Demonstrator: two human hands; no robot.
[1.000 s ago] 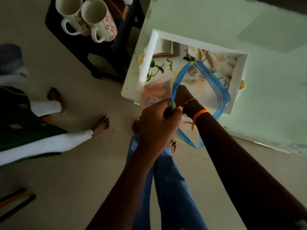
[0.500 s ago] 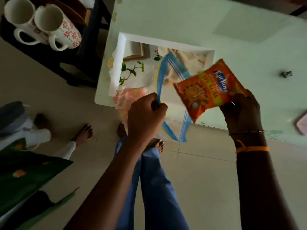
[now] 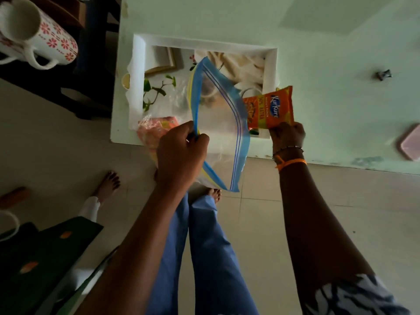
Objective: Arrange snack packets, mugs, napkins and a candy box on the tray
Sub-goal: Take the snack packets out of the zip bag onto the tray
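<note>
Orange Kurkure snack packet (image 3: 270,108) is pinched at its lower edge by the right hand (image 3: 287,135), fingers curled & pressed together on the foil. Packet sits over the right-hand rim of the white tray (image 3: 270,71), tilted, logo facing up; can't tell if it touches the rim. Right wrist has an orange thread band (image 3: 292,163) & a thin bracelet.

Left hand (image 3: 181,151) grips the blue zip edge of a clear zip-lock bag (image 3: 218,114), thumb & fingers closed tight on the seal strip. Bag mouth hangs wide open, held up over the near side of the tray, its lower corner down past the table edge. More orange packets (image 3: 156,128) show through the plastic at the bag's left, just beside the left hand.

Tray lies on a pale green table (image 3: 318,30) near its left corner, w/ a leaf-print floor; what looks like cloth or napkins lies at its far right, too blurred to be sure. Two white mugs w/ red flower print (image 3: 45,35) lie on their sides on a dark stool at top left, well apart from the tray. Pink lidded box (image 3: 410,143) sits at the table's right edge, partly cut off. Small dark clip-like thing (image 3: 384,75) on the table, too small to name.
</note>
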